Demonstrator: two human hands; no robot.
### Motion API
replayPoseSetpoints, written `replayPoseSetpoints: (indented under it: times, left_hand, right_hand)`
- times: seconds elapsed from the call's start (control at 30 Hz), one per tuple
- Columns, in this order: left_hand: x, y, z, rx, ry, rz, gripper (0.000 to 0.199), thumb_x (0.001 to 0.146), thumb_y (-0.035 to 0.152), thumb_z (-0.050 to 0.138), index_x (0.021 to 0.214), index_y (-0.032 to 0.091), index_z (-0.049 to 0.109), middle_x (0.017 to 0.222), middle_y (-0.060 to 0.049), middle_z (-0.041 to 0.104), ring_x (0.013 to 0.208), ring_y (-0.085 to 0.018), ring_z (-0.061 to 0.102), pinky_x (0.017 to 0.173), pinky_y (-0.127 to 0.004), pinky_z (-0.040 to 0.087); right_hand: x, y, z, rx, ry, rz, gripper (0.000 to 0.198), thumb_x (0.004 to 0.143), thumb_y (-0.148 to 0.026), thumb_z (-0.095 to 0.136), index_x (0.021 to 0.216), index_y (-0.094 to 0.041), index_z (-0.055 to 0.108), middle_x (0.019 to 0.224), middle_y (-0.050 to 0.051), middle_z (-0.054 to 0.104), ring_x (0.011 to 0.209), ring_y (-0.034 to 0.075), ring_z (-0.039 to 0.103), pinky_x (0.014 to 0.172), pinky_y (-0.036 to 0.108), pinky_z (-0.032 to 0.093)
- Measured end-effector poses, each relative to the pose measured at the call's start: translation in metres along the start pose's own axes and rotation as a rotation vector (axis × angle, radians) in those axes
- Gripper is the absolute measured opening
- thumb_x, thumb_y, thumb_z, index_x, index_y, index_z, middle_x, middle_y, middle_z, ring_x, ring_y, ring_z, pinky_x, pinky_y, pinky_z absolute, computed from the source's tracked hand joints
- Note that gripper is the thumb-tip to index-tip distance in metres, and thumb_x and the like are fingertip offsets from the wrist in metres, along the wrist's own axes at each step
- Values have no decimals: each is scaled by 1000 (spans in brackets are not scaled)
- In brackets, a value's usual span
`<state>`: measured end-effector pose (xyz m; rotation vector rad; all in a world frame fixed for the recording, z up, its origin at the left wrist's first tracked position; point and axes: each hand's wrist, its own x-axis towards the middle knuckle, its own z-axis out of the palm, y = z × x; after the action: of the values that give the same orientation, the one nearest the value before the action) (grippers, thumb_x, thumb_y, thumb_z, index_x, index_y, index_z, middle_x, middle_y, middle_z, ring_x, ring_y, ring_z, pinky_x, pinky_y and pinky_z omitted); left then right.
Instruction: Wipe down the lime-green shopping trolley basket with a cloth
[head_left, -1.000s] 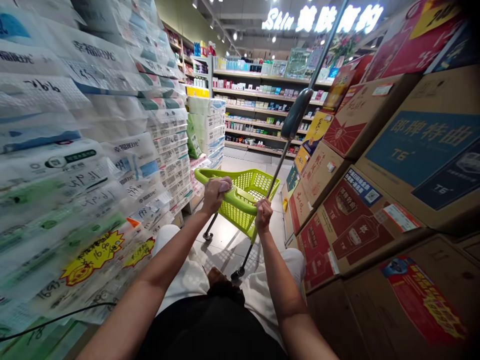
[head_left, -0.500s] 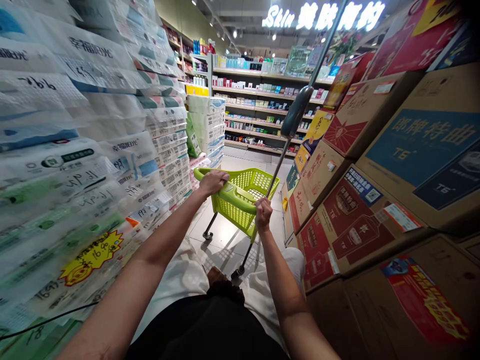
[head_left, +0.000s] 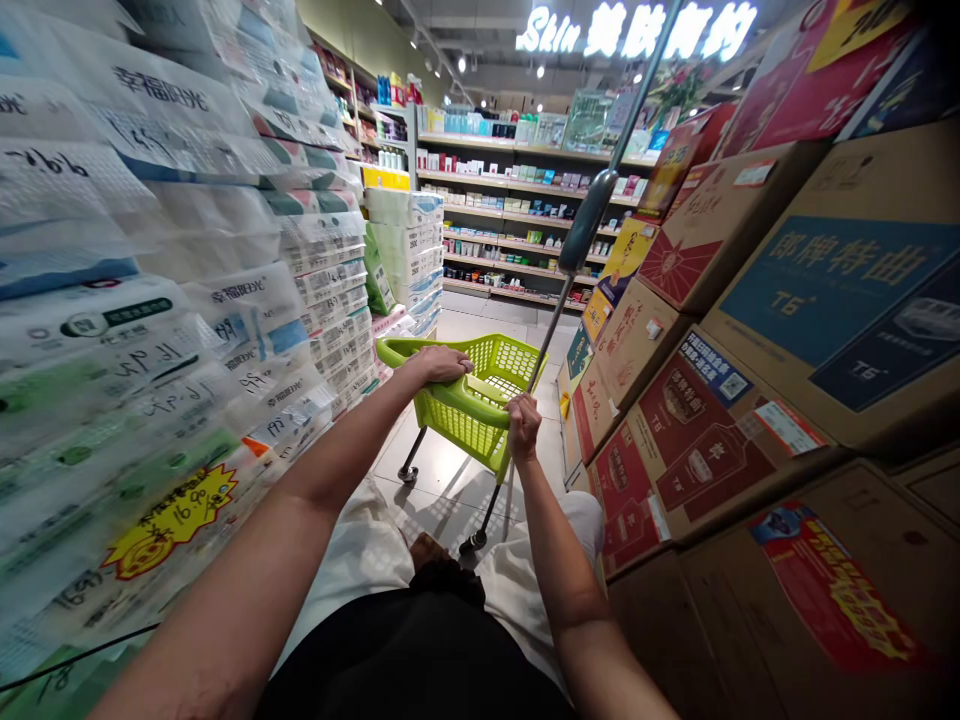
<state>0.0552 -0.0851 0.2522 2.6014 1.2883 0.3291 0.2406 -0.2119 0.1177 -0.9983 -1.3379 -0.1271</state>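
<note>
A lime-green shopping cart (head_left: pixel 457 408) with a perforated plastic basket and dark legs on casters stands right in front of me. My left hand (head_left: pixel 444 364) is closed over the top of its handle, the fingers pointing right and partly hidden. Beside the handle's right end, my right hand (head_left: pixel 523 428) makes a fist round a thin metal pole (head_left: pixel 551 335). The pole leans up and to the right, and a dark grey grip (head_left: pixel 589 222) sits partway along it. Whether the right fingers also take in the cart's rim I cannot tell.
Stacked tissue packs (head_left: pixel 247 300) wall the left side, with a yellow price tag (head_left: pixel 171 520) on them. Piled cardboard cartons (head_left: pixel 705 420) line the right side closely. Shelves of small boxes (head_left: pixel 517 187) cross the far end of the tiled floor (head_left: pixel 439 480).
My left hand has slid a little to the right along the cart's handle, its fingers now flatter. The right hand keeps its hold on the pole. The view has shifted slightly.
</note>
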Motion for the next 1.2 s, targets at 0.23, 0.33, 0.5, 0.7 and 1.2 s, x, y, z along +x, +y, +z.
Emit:
replayPoseSetpoints:
  times: [0.23,0.33,0.5,0.7,1.2]
  left_hand:
    - [-34,4,16,25,345,276,26,90,38,53,97,25,75,104,-10,75,101,-30,67,99,-45,47]
    - [-57,-1,42,-54,536,358,28,90,40,55,103,26,76,111,-12,74,111,-33,64,107,-51,43]
    - [-78,-4,88,-256,756,323,26,91,46,60,103,29,76,126,-10,73,126,-34,61,117,-54,34]
    - [-51,-35,70,-302,906,6,31,99,41,47,104,23,72,119,-15,73,121,-35,62,114,-56,37]
    - [-79,77,152,-488,1062,187,41,108,37,36,138,21,58,151,-13,56,156,-24,32,133,-54,13]
  right_hand:
    - [-2,1,5,-5,52,-6,38,100,-34,36,65,-25,46,64,0,53,69,19,54,76,37,40]
    - [-2,1,5,-3,64,1,38,100,-34,36,65,-25,47,64,1,54,69,20,54,75,38,41]
    - [-1,0,3,-4,51,10,37,99,-34,36,65,-25,46,64,0,53,70,20,55,78,38,41]
    - [3,-1,7,2,36,4,37,99,-35,36,65,-25,47,65,0,55,70,19,55,77,37,42]
    - [6,-1,1,10,54,19,39,100,-37,40,64,-25,46,64,0,54,69,20,52,76,37,40]
